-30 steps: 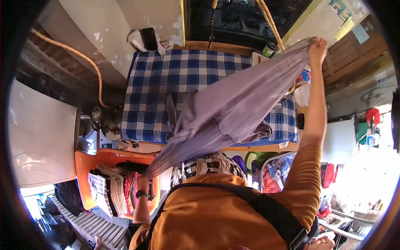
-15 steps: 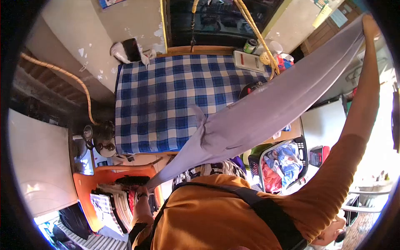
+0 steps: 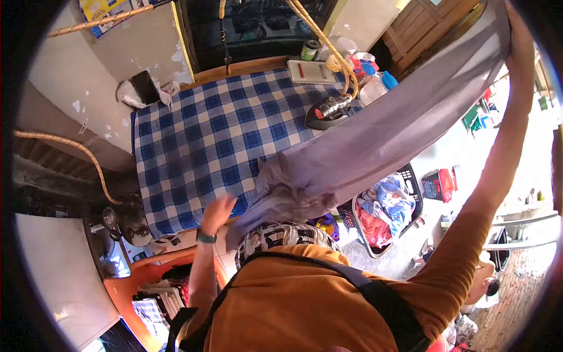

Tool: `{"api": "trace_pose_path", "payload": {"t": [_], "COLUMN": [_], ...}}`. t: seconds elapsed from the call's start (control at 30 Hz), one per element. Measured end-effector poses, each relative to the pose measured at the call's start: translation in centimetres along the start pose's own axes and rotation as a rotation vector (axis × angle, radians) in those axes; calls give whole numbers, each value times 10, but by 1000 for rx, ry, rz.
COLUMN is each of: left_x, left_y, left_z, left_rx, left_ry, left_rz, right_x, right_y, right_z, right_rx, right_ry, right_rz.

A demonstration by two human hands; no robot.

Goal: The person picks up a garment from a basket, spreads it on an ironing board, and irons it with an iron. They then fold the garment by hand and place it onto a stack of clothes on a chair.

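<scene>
A long grey-lilac cloth stretches across the view, from high on the right down to my lap. My right hand is raised at the far upper right, its fingers closed on one end of this cloth. The lower end bunches in folds against the front edge of a table covered in blue-and-white checked fabric. Just left of those folds is my left hand, somewhat blurred, apart from the cloth and with nothing visible in it. A dark clothes iron rests on the checked fabric beyond the cloth.
An orange tub of folded clothes stands at lower left. A black basket of crumpled laundry is at right. A tray, a can and containers line the table's back. Cords hang over it. Another person is at lower right.
My left hand has let go of the cloth's lower end and risen from the orange tub to the table edge. That end now lies bunched. The view has turned, showing the iron more fully.
</scene>
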State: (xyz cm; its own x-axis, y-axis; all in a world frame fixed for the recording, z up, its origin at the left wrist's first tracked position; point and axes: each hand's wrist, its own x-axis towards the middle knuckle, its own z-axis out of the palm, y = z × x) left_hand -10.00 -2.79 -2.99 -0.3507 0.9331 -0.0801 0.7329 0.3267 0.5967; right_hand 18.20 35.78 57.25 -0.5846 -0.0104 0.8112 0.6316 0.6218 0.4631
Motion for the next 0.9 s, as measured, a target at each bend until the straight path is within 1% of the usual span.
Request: {"api": "trace_pose_path", "payload": {"t": [0.03,0.07,0.1,0.13,0.2,0.23,0.27,0.3,0.33,0.37,0.4,0.43,0.47,0.53,0.57,0.6,0.63,0.67,0.73,0.77,0.8,0.87,0.9], "left_x": [27,47,64,76,89,95,95,95,95,99,104,107,104,97,101,104,99,92,81,72,64,45,35], "left_y": [66,117,151,189,259,285,305,322,330,330,329,326,323,314,307,297,286,275,258,250,239,209,196], "left_z": [-49,-91,-107,-127,-143,-143,-143,-142,-140,-135,-124,-113,-103,-83,-73,-62,-50,-37,-23,-24,-20,-1,4], "left_rx": [-228,-352,-430,-520,-711,-795,-798,-910,-1021,-1026,-886,-740,-747,-892,-901,-798,-697,-705,-530,-460,-453,-287,-291], "left_ry": [85,-2,15,-6,191,288,274,133,-16,-34,-235,-433,-457,-363,-369,-425,-482,-481,-611,-603,-584,-544,-517], "left_rz": [133,212,371,465,756,888,893,1020,1143,1148,1153,1152,1159,1002,1002,986,957,933,802,807,796,717,689], "right_x": [-7,-23,-37,-53,-80,-88,-95,-100,-104,-109,-113,-115,-121,-128,-143,-158,-156,-161,-162,-170,-182,-227,-251], "right_y": [-35,-60,-90,-116,-157,-167,-174,-180,-177,-173,-171,-169,-154,-141,-107,-77,-85,-76,-81,-73,-56,-3,14], "right_z": [-13,-30,-46,-60,-82,-91,-98,-100,-104,-109,-112,-109,-109,-117,-122,-126,-126,-130,-131,-134,-137,-142,-144], "right_rx": [128,321,506,675,926,930,932,1060,1049,1005,956,713,694,373,169,-19,-498,-53,269,177,88,62,88], "right_ry": [-18,-71,-116,-170,-274,-321,-369,-325,-325,-222,-119,54,83,125,59,-12,27,80,442,470,505,545,581], "right_rz": [70,175,289,395,541,508,476,402,415,464,512,634,634,818,568,310,28,559,1063,1024,979,879,878]}}
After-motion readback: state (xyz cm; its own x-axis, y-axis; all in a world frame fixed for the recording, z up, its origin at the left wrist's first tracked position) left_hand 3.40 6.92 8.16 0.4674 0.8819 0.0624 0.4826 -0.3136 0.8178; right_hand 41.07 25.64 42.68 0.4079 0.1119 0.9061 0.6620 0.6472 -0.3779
